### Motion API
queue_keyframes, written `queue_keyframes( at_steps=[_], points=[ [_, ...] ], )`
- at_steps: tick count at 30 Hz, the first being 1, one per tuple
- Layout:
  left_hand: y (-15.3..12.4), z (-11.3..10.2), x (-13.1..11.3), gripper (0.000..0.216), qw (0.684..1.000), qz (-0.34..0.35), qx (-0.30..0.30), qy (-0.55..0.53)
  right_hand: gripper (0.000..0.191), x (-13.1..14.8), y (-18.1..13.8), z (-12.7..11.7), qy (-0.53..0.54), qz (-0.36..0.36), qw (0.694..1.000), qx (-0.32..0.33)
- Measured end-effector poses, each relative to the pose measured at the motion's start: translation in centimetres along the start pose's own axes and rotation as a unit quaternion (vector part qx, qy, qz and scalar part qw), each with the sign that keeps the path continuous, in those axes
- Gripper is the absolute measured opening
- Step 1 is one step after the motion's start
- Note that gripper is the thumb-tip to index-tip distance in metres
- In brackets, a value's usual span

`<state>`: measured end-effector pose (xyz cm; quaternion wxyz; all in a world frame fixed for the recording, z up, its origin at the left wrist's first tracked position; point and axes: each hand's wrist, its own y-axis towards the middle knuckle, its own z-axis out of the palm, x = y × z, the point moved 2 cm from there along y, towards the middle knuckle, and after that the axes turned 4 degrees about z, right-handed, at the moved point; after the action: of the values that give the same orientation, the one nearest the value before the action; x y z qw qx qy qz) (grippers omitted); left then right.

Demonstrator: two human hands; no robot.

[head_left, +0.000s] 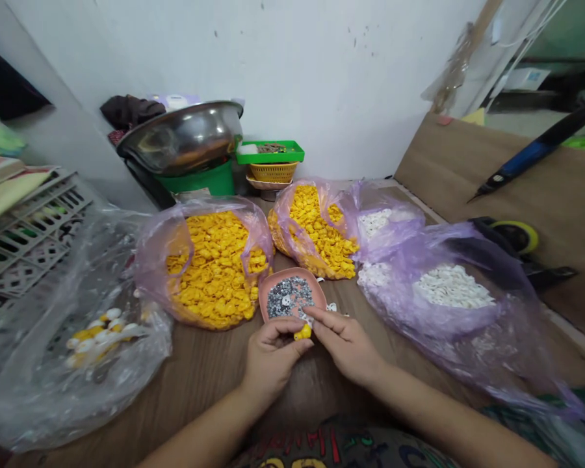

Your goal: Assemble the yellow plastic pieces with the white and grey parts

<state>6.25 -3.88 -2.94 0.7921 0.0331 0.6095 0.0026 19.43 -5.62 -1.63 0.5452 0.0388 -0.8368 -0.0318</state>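
Note:
My left hand [272,355] is closed in a pinch round a small yellow plastic piece [303,333], held just above the wooden table [209,370]. My right hand [347,343] meets it from the right, its fingers pressed together at the same piece. Right behind both hands lies a pink dish [269,290] filled with small grey metal bits. Two purple bags of yellow pieces stand beyond it, one at the left [217,266] and one at the middle [316,229]. A clear bag [102,335] at the left holds several joined yellow-and-white pieces.
Purple bags of white pieces [451,286] lie at the right, a smaller one [376,222] behind. A steel bowl [185,136] on a green bucket, a green tray [270,153] and a yellow basket stand by the wall. A white plastic rack [24,234] sits far left.

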Motion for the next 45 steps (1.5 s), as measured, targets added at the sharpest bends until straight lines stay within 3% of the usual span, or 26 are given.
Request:
queue_keyframes(
  at_steps=[3, 9, 14, 20, 24, 30, 33, 35, 37, 38, 39, 40, 42, 45],
  points=[
    [0.1, -0.2, -0.1, 0.019, 1.0, -0.01, -0.02, -0.015, 0.03, 0.2, -0.2, -0.5, 0.013, -0.018, 0.999, 0.034],
    [0.1, -0.2, 0.2, 0.022, 0.998, -0.04, -0.003, -0.049, 0.022, 0.0, -0.3, -0.9, 0.035, 0.001, 0.999, 0.029],
    [-0.1, -0.4, 0.3, 0.02, 0.999, -0.034, -0.004, -0.011, 0.022, -0.5, -0.5, -0.4, 0.08, 0.019, 0.996, 0.022],
    [-0.1, 0.0, 0.0, 0.017, 0.998, -0.052, 0.022, 0.035, 0.025, -0.9, -0.9, -0.6, 0.006, -0.127, 0.992, -0.025],
    [0.0, 0.2, 0.0, 0.015, 0.993, -0.069, 0.073, 0.069, 0.025, -1.3, -1.0, -1.0, -0.032, -0.151, 0.988, -0.005],
    [-0.3, 1.0, 0.6, 0.023, 0.971, -0.215, 0.105, -0.021, 0.015, -0.3, -1.3, -2.0, -0.069, -0.123, 0.989, -0.045],
    [-0.3, 1.6, 0.5, 0.028, 0.957, -0.262, 0.113, -0.053, 0.015, 0.5, -1.3, -4.4, -0.122, -0.151, 0.98, -0.037],
    [-0.1, 1.6, 0.3, 0.029, 0.96, -0.256, 0.104, -0.034, 0.015, -0.1, -0.8, -8.0, -0.187, -0.11, 0.969, -0.116],
    [0.1, 1.5, 0.2, 0.029, 0.967, -0.241, 0.079, -0.003, 0.021, -1.7, -0.2, -12.5, -0.293, 0.01, 0.927, -0.235],
    [0.2, 1.4, 0.2, 0.029, 0.969, -0.237, 0.068, 0.013, 0.024, -2.9, 0.3, -14.5, -0.354, 0.095, 0.897, -0.247],
    [0.2, 1.3, 0.2, 0.029, 0.97, -0.234, 0.059, 0.029, 0.024, -4.1, 0.6, -16.2, -0.401, 0.178, 0.867, -0.238],
    [0.3, 1.3, 0.2, 0.028, 0.97, -0.232, 0.055, 0.043, 0.021, -5.3, 1.0, -17.4, -0.409, 0.211, 0.86, -0.219],
    [0.3, 1.3, 0.2, 0.027, 0.971, -0.227, 0.051, 0.06, 0.018, -7.1, 1.5, -18.7, -0.414, 0.239, 0.857, -0.192],
    [0.1, 1.6, 0.1, 0.027, 0.973, -0.219, 0.045, 0.058, 0.014, -8.6, 1.6, -18.6, -0.411, 0.238, 0.863, -0.172]
  ],
)
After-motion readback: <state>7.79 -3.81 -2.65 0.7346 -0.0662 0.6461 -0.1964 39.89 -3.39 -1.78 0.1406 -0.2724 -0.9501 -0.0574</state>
